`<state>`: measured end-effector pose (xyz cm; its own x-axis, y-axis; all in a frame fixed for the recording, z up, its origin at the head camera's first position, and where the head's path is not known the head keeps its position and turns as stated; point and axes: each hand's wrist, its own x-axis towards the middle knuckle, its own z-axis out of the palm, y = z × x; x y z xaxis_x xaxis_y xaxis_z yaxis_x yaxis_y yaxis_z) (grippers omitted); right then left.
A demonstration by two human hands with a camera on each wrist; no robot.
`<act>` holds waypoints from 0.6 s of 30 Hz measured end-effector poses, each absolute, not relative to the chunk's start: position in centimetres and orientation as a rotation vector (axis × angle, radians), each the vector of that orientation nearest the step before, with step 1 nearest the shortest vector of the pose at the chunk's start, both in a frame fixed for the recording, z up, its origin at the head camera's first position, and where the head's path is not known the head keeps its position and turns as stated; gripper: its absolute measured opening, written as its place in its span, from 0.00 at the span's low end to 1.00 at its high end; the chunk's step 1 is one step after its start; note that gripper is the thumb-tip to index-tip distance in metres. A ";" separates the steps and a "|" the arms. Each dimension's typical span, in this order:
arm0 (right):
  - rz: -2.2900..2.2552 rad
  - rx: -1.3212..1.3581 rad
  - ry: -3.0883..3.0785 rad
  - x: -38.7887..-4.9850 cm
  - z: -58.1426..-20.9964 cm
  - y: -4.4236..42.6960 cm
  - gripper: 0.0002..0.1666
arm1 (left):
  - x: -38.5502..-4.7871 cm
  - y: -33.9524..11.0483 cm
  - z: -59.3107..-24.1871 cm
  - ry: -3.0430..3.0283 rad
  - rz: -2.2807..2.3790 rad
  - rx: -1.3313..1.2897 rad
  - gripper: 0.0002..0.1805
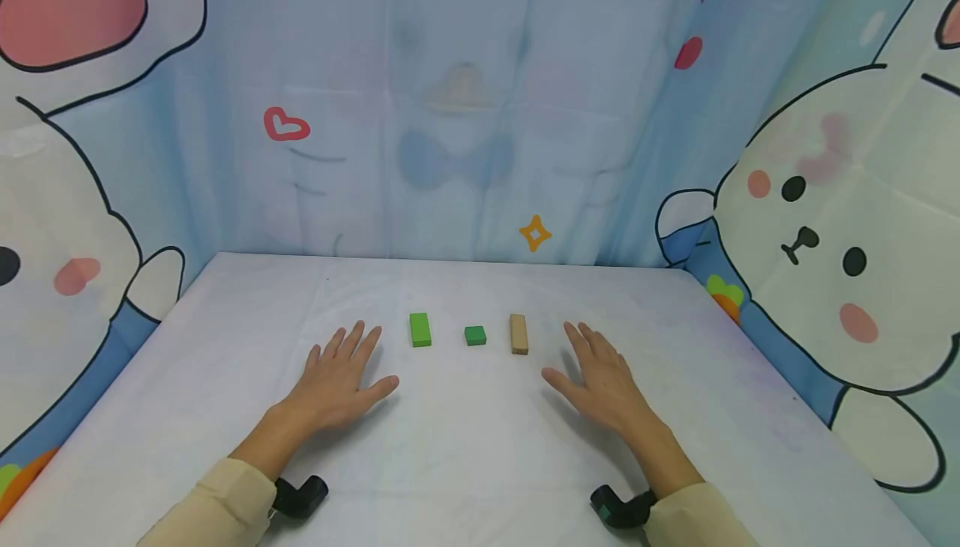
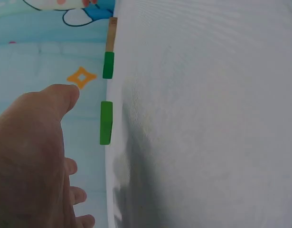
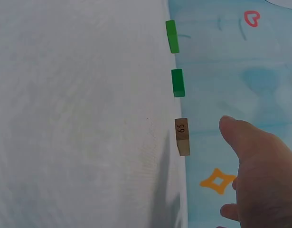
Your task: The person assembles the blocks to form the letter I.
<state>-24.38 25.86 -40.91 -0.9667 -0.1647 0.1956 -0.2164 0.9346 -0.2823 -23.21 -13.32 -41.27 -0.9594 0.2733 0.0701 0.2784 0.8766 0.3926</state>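
Three small blocks lie in a loose row on the white table. At the left is a light green block [image 1: 420, 330], in the middle a shorter dark green block [image 1: 475, 335], and at the right a tan wooden block [image 1: 519, 334]. The right wrist view shows the number 65 on the end of the wooden block [image 3: 182, 135]. My left hand [image 1: 337, 384], fingers spread and holding nothing, is nearest the light green block. On the other side my right hand [image 1: 600, 380] is spread too, apart from the wooden block and holding nothing.
The white tabletop [image 1: 465, 447] ends at a pale blue curtain [image 1: 465, 155] behind the blocks. Cartoon figures [image 1: 810, 263] are printed on the cloth at both sides. A black wrist device [image 1: 300, 497] is worn at the left sleeve, and another black device [image 1: 622, 507] at the right.
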 end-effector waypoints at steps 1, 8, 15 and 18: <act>0.460 0.292 -2.922 -24.5 -40.9 25.8 0.53 | -23.2 -13.3 -41.3 -3.030 -0.639 -0.444 0.46; 0.488 0.302 -2.929 -25.0 -40.8 25.4 0.54 | -23.4 -13.1 -41.4 -3.034 -0.650 -0.430 0.46; 0.503 0.265 -2.960 -25.3 -40.6 25.0 0.53 | -23.5 -13.1 -41.4 -3.042 -0.634 -0.431 0.46; 0.514 0.269 -2.955 -25.4 -40.6 24.9 0.53 | -23.5 -13.0 -41.4 -3.036 -0.636 -0.438 0.46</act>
<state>-25.41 24.93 -40.55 -0.9757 -0.1523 0.1573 -0.1964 0.9262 -0.3218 -23.53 -12.97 -41.38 -0.9609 0.2692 0.0653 0.2728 0.8784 0.3925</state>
